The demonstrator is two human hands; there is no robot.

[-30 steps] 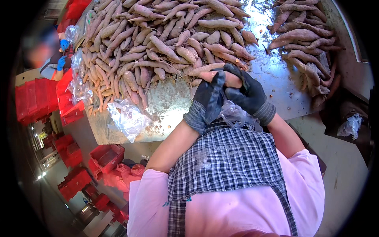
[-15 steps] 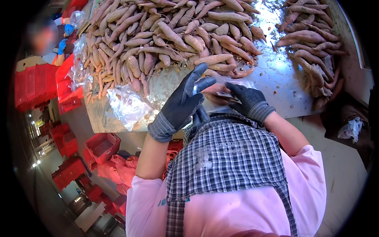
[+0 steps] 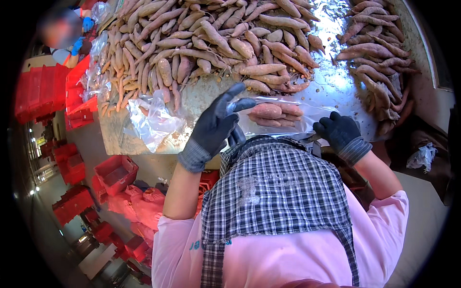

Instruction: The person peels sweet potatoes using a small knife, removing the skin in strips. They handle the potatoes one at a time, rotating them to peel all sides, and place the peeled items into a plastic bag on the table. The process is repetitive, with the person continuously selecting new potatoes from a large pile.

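My left hand (image 3: 211,129), in a black glove, is at the left end of a clear plastic bag (image 3: 307,122), two fingers raised and the others curled on it. The bag lies stretched sideways with several pink sweet potatoes (image 3: 269,112) inside. My right hand (image 3: 342,134), also gloved, grips its right end. A large heap of sweet potatoes (image 3: 173,43) covers the back of the metal table (image 3: 192,91). Crumpled plastic bags (image 3: 153,122) lie left of my left hand.
More sweet potatoes (image 3: 370,50) are piled along the right side. Red crates (image 3: 41,93) stand at left and lower left, beside red sacks (image 3: 137,206). A co-worker's blue-gloved hand (image 3: 78,45) shows at upper left. A dark cloth-like surface (image 3: 413,139) lies at right.
My hands have moved apart from around a single sweet potato, the right one moving rightward. The bag with sweet potatoes now shows stretched between them.
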